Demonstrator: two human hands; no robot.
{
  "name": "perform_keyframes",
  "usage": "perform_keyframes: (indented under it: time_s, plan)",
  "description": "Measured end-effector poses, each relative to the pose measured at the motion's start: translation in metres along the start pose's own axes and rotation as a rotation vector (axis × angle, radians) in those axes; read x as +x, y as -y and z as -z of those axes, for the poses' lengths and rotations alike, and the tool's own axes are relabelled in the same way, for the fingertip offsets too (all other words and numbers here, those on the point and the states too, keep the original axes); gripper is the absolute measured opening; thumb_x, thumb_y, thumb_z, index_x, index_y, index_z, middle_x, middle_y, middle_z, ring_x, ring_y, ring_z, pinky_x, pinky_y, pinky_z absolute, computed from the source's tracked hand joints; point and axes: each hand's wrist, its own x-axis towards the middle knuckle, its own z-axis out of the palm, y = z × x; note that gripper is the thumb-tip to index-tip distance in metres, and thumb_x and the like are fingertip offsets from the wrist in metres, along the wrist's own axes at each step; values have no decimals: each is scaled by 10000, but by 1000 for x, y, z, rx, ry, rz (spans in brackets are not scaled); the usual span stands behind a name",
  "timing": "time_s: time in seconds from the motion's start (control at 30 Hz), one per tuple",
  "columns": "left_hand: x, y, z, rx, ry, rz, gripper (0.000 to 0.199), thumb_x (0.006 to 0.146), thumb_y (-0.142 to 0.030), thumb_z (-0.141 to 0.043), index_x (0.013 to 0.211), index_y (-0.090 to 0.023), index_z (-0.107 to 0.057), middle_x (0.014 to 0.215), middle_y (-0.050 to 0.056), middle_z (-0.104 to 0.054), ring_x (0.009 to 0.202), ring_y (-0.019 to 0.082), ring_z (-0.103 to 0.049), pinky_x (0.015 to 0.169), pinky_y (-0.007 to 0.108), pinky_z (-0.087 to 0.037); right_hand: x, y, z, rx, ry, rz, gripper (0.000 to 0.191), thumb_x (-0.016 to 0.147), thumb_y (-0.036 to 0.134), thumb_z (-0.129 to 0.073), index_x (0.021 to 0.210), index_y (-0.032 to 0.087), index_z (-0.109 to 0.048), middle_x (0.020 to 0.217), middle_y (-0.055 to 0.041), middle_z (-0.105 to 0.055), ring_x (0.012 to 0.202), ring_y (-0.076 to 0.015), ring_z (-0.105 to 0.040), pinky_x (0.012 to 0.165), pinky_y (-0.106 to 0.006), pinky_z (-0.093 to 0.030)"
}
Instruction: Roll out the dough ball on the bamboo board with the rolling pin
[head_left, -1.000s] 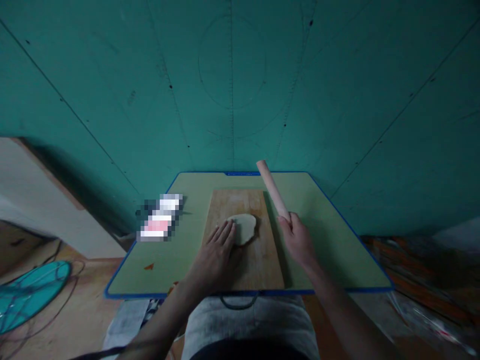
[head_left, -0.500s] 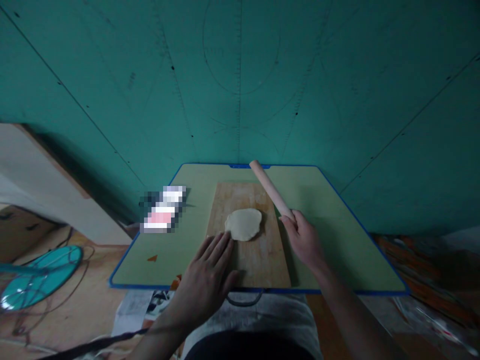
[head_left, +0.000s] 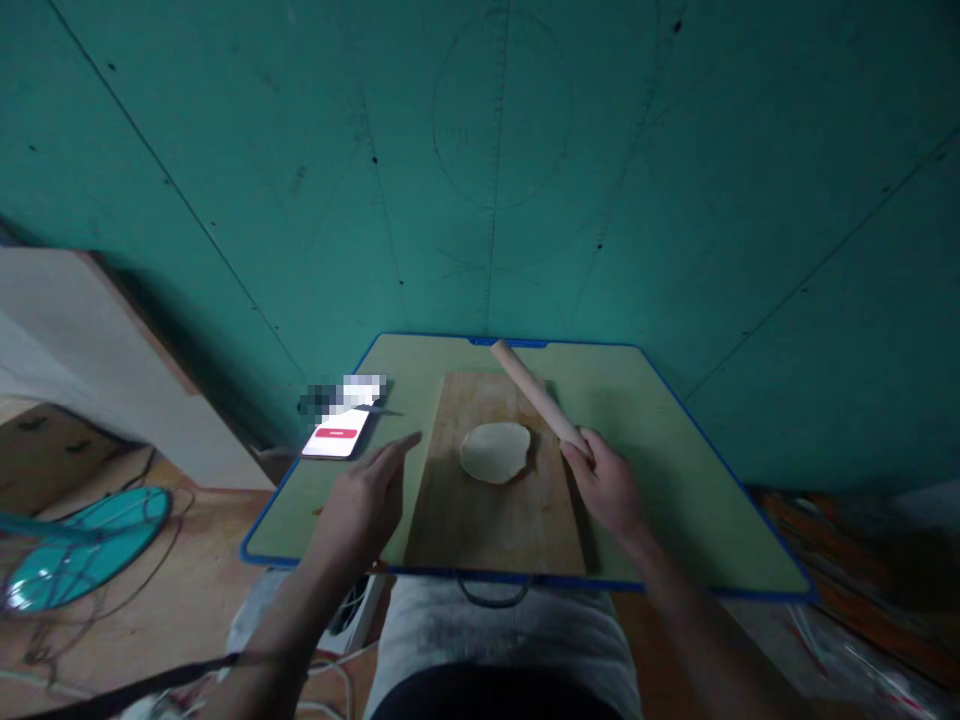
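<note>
A flat, roundish piece of pale dough lies on a wooden board. My right hand grips the near end of a wooden rolling pin, which slants up to the left over the board's far right part, off the dough. To the left of the board, my left hand is raised over the table, apart from the dough. Its fingers are held together, pointing forward and right, and whether anything small is between them is hidden.
The board rests on a green folding table with a blue edge. A lit phone and a knife-like blade are at its left. Behind stands a green wall. A teal round base and cables are on the floor at left.
My left hand has moved left, off the board and away from the dough's edge, and its fingers have drawn together. The view has shifted slightly; the right hand still holds the rolling pin.
</note>
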Motion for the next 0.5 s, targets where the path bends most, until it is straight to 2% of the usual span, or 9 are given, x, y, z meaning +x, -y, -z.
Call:
perform_keyframes:
  time_s: [0.13,0.2,0.27,0.37,0.5]
  plan:
    - [19,-22,7,-50,-131,-95,381,995,-237,-330,1285,-145,-559,1255,148,-649,1184,246,-608,968,409,-531,-2,11,6,-164,19,260,283,959,390,-475,1052,187,-648,970,-117,-720,894,-263,-668,739,-344,-498]
    - [26,-27,-1,-2,-108,-127,376,1002,-287,-362,1297,-141,-544,1307,158,-614,1236,267,-564,1004,446,-504,-6,21,8,-213,78,387,233,957,334,-510,1091,201,-647,1090,-110,-710,991,-255,-651,825,-356,-502]
    - [30,-29,-16,67,-19,-175,383,1010,-334,-375,1282,-138,-559,1326,158,-607,1266,284,-541,1023,462,-487,-11,29,9,-236,134,448,194,952,297,-532,1090,220,-646,1168,-93,-692,1045,-244,-634,873,-360,-498]
    - [34,-28,-40,172,90,-227,426,1013,-386,-374,1297,-128,-559,1353,161,-599,1305,308,-509,1082,495,-424,-14,35,6,-252,165,405,195,964,315,-518,1088,215,-632,1238,-97,-660,1093,-249,-619,904,-372,-491]
    - [49,-33,-53,253,103,-219,455,1011,-378,-352,1320,-111,-553,1386,178,-573,1335,327,-476,1104,514,-377,-1,31,-2,-281,154,260,343,997,366,-439,1246,161,-555,1287,-145,-630,1174,-266,-587,972,-388,-450]
